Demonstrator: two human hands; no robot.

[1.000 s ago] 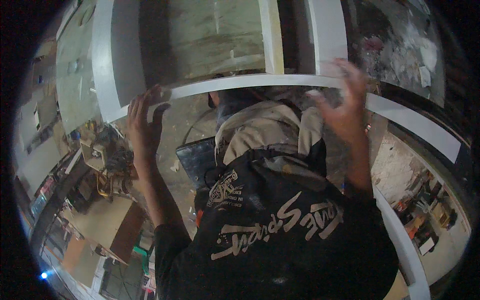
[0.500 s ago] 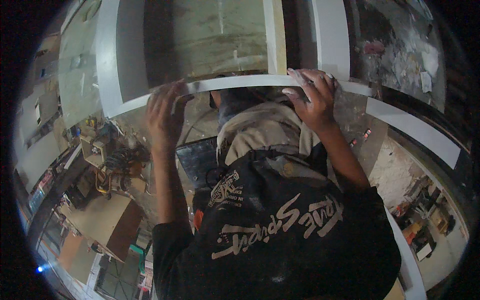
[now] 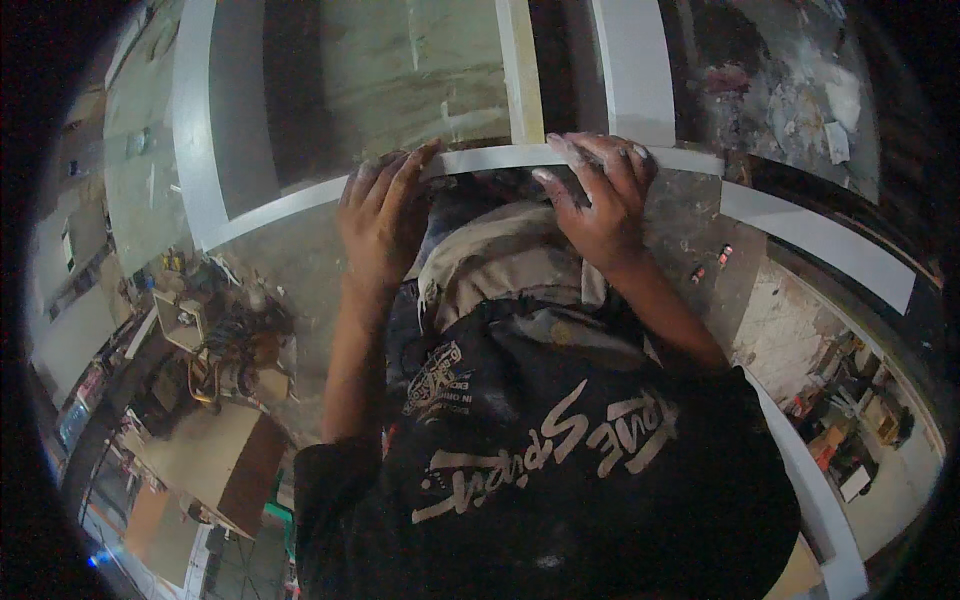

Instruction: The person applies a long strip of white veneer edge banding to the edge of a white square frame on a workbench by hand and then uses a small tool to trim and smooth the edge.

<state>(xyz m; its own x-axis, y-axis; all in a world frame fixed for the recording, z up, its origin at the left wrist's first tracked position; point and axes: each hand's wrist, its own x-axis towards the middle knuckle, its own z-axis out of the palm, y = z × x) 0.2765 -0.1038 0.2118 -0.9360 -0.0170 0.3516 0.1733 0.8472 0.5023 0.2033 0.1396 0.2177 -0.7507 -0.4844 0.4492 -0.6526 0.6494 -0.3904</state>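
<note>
A white frame with a narrow near rail (image 3: 490, 158) lies across in front of my body. My left hand (image 3: 385, 215) has its fingers curled over that rail, left of the middle. Farther right, my right hand (image 3: 605, 205) hooks its fingers over the same rail, with the thumb on the near side. Pale dust coats the fingertips of both hands. Between them a cream-edged upright bar (image 3: 525, 80) meets the rail. A wide white side strip (image 3: 195, 130) forms the left side, and another white strip (image 3: 637, 70) runs away beyond my right hand.
A separate white board (image 3: 820, 245) lies to the right. At the left are a brown box-like panel (image 3: 215, 460) and a small open box (image 3: 180, 320) beside tangled cables. A paint-stained surface (image 3: 780, 90) stands at the far right. Tools and scraps (image 3: 850, 430) clutter the lower right.
My left hand has slid right along the rail, closer to my right hand. My right hand keeps its place on the rail. The whole view has shifted slightly.
</note>
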